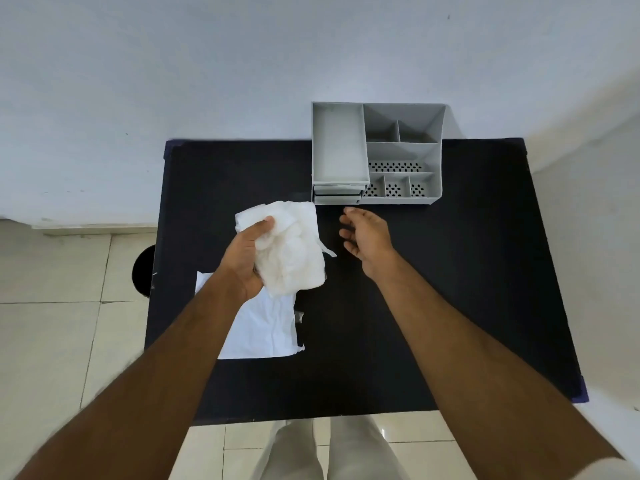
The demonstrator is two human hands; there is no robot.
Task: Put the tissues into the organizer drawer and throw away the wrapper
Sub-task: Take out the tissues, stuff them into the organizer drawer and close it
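Note:
My left hand (242,261) grips a crumpled wad of white tissues (294,251) above the black table (450,289). Just to its right, my right hand (367,237) hovers with its fingers spread, holding nothing. A grey plastic organizer (377,154) stands at the table's far edge against the wall, with several small compartments on its right. Its drawers (337,195) are at the front left, below a tall open tray, and look closed. The flat white wrapper (266,327) lies on the table under my left forearm, partly hidden by it.
A round black bin (143,271) stands on the tiled floor just left of the table, mostly hidden by the table's edge. The white wall runs behind the table. My legs show below the table's near edge.

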